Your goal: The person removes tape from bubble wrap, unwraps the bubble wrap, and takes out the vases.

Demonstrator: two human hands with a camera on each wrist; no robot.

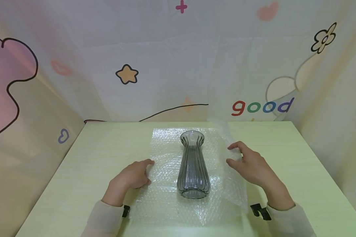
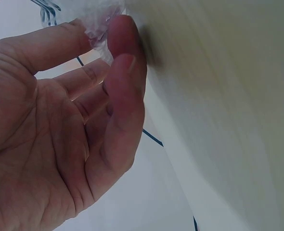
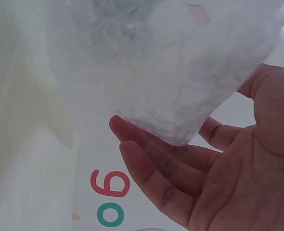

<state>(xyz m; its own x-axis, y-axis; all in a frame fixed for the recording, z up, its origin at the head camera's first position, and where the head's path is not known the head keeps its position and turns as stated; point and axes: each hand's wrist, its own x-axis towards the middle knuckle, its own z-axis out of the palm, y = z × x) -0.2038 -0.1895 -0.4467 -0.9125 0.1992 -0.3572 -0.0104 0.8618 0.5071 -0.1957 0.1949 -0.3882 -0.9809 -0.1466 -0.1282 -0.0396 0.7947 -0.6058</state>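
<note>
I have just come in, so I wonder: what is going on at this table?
Someone is handling a clear plastic bubble-wrap sheet with bare hands on a pale yellow-green table. A grey, ribbed, see-through glass vase is on the sheet, between the hands. The left hand touches the sheet's left edge, and the right hand touches its raised right side. The sheet does not cover the vase.

I see room over the pale-green tabletop (image 1: pixel 86 159) at left; a grey ribbed glass vase (image 1: pixel 193 168) blocks the middle.
</note>
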